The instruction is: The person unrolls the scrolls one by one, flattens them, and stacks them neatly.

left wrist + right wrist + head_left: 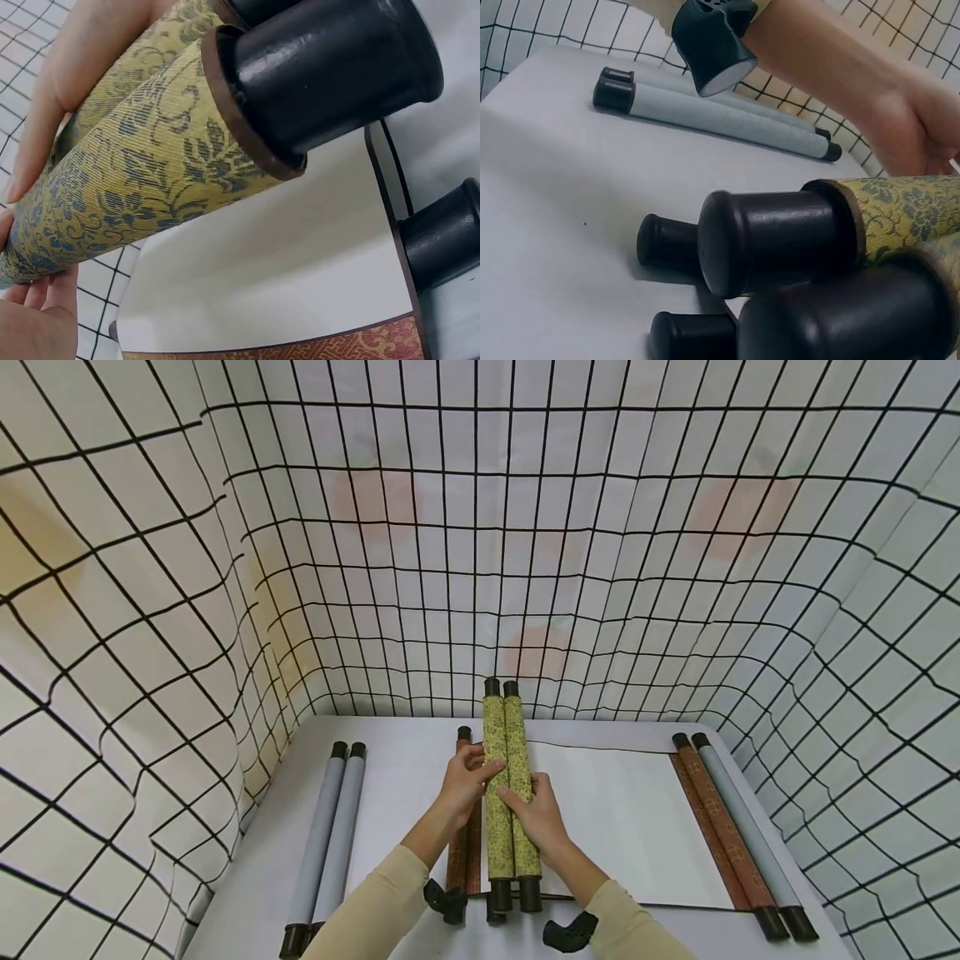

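Observation:
Two yellow patterned scroll rolls (497,827) with black end knobs (337,71) are held side by side over the table. My left hand (461,783) grips the left roll, its thumb across the front. Lower down, my right hand (543,817) holds the right roll, its thumb lying on the front and its fingers round the outer side. Beneath them lies a partly unrolled scroll with a white sheet (622,827). Its red-brown rolled end (457,860) is partly hidden by the yellow rolls and my left hand. Whether the yellow rolls form one scroll, I cannot tell.
Two grey-blue rolls (322,835) lie at the table's left. On the right are a red-brown roll (723,827) and a grey-blue roll (752,835). A black wire grid (510,575) encloses the back and sides of the white table (408,735).

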`<state>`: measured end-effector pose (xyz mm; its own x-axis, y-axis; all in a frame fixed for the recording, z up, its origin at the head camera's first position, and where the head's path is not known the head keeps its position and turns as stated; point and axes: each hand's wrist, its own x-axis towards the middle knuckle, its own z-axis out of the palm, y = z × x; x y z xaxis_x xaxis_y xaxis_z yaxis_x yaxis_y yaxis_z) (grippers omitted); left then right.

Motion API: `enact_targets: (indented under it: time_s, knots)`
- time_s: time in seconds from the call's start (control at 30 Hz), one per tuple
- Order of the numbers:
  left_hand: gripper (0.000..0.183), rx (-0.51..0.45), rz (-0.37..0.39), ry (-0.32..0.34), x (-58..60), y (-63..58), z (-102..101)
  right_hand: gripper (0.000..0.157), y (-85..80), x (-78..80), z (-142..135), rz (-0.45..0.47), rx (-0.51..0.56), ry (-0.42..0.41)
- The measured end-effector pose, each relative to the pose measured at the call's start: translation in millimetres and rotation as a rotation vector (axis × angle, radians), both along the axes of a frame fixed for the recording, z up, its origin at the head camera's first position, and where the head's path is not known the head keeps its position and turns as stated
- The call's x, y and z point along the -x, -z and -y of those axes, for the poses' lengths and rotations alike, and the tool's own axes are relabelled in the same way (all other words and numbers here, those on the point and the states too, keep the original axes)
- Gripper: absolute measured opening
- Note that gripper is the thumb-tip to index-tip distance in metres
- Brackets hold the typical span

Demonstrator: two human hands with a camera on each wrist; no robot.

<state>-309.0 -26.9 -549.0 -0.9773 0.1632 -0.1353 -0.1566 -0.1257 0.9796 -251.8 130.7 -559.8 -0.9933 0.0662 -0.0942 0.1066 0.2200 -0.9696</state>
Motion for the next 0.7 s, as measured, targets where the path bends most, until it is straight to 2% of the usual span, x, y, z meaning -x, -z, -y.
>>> enact_targets:
  time_s: [0.17, 0.5, 0.7]
  knots:
    - [0.061, -0.02, 0.014, -0.015, 1.8, -1.7, 0.2, 0.079, -2.0, 1.2, -3.4, -0.003, 0.016, 0.004]
    - [0.054, -0.041, 0.0, -0.026, 3.1, -4.2, 3.2, 0.059, -3.2, 2.6, -9.0, 0.016, 0.056, -0.018]
    - [0.057, -0.015, -0.007, -0.026, 1.4, -2.5, 4.4, 0.062, -2.8, 1.5, -8.8, 0.041, 0.052, -0.017]
